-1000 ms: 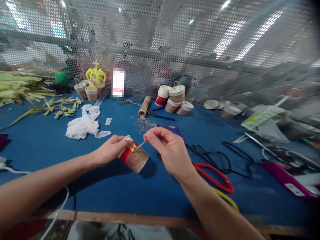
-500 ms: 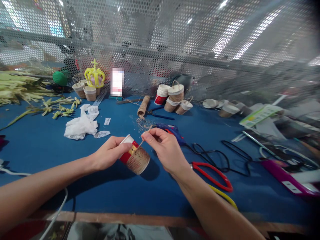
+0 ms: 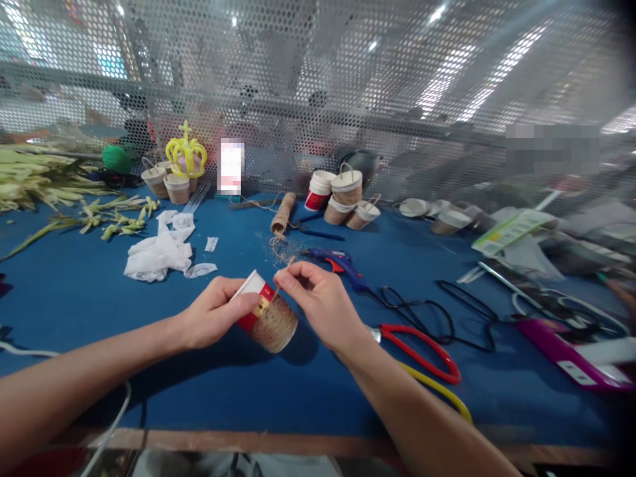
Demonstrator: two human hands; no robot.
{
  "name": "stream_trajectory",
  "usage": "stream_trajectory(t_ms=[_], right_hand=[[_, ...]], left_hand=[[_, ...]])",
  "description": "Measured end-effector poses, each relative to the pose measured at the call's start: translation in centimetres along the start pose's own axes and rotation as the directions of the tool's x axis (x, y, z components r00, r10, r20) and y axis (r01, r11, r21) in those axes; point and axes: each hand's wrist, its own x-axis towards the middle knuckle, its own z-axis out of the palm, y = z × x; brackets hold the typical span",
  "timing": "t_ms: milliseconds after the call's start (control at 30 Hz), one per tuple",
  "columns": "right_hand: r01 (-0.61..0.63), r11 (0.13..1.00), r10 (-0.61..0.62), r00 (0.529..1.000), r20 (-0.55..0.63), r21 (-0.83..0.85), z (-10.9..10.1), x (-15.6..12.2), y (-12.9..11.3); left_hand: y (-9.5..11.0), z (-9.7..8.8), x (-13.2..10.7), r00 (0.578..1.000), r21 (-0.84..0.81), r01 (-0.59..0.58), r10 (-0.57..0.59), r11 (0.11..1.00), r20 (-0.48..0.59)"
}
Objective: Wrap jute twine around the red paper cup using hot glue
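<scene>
My left hand (image 3: 211, 318) grips a red and white paper cup (image 3: 265, 317) held on its side just above the blue table (image 3: 89, 291). Brown twine is wound round the cup's lower half. My right hand (image 3: 318, 301) pinches the free strand of twine (image 3: 275, 295) right beside the cup, fingers pressed together. The strand runs back toward a twine spool (image 3: 281, 213) lying farther up the table.
A blue glue gun (image 3: 342, 262) lies behind my right hand, its black cord (image 3: 422, 311) looping right. Red and yellow scissors (image 3: 422, 354) sit under my right wrist. Twine-wrapped cups (image 3: 345, 195), white scraps (image 3: 156, 252), green leaves (image 3: 44, 182) and a perforated metal screen (image 3: 318, 86) lie beyond.
My right hand has moved down and left, closer to the cup, keeping its pinch on the twine. The cup has tilted slightly in my left hand.
</scene>
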Motion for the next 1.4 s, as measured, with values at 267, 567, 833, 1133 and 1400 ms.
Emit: stream_trajectory(t_ms=[267,567,833,1133,1400], right_hand=[[0.008,0.999,-0.007,1.0,0.024,-0.038,0.1,-0.1,-0.1],[-0.001,0.996,0.005,0.999,0.042,-0.086,0.0,-0.2,-0.6],[-0.004,0.997,0.009,0.998,0.06,-0.08,0.1,0.2,0.3],[-0.107,0.979,0.077,0.982,0.173,0.173,0.2,0.8,1.2],[-0.178,0.941,0.13,0.975,0.178,0.288,0.4,0.7,0.8]], left_hand=[[-0.4,0.0,0.0,0.997,0.041,-0.073,0.072,0.997,0.021],[-0.5,-0.1,-0.1,0.991,0.132,-0.134,0.132,0.982,0.021],[-0.6,0.0,-0.1,0.993,0.036,-0.118,0.118,0.992,-0.004],[-0.9,-0.1,1.9,0.937,-0.392,-0.054,-0.089,0.918,-0.337],[-1.1,-0.8,1.6,0.984,-0.278,-0.044,-0.007,0.96,-0.179]])
